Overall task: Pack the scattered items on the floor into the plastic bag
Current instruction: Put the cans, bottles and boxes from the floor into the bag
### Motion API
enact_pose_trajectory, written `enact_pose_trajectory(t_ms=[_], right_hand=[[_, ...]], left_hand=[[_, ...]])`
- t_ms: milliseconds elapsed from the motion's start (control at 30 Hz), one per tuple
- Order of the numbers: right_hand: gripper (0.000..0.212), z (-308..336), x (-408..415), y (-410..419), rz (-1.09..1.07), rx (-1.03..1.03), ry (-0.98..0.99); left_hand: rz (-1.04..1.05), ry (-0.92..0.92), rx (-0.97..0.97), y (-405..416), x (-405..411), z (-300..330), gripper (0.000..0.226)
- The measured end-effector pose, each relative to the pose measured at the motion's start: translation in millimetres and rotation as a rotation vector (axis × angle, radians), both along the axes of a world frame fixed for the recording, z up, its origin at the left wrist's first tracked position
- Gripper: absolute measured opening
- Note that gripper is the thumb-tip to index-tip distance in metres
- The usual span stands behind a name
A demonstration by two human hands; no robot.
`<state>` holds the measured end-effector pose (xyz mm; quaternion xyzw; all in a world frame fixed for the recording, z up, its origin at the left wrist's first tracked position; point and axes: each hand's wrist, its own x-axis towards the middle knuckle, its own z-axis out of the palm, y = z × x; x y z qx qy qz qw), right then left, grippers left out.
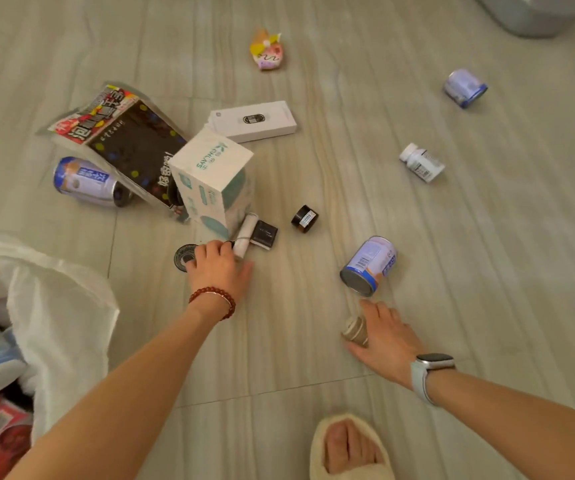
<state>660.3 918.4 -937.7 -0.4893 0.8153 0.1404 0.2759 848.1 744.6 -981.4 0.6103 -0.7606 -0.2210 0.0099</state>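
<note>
Left hand [218, 263] closes on the white tube [244, 235], right hand [381, 332] on a small tan roll [355, 330], plastic bag [61, 306] gaping at floor's left edge; risk: tube rolls into tissue pack [215, 180], toppling it.

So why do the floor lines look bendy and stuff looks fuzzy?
Head view: the wide-angle lens curves the floor tile seams; the picture is soft overall, the far toy blurriest; light is even, shadows faint, with no strong glare.
</note>
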Motion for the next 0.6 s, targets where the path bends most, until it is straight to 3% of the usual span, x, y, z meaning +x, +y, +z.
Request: enact_pose_trajectory(t_ms=[167,333,467,600], right_hand=[[0.048,-12,12,-5,0.054,0.041,-0.101],[0.052,-10,38,-21,0.140,-0.051,-0.205],[0.061,4,50,-42,0.110,-0.156,-0.318],[0.062,22,65,-68,0.077,-0.262,-0.399]], left_hand=[[0.064,-0.001,-0.067,1,-13,-12,0.049],[0.032,0.071,-0.107,0,1,-12,0.031],[0.065,0.446,0.095,3,32,14,0.013],[0.092,0.641,0.059,1,68,43,0.008]])
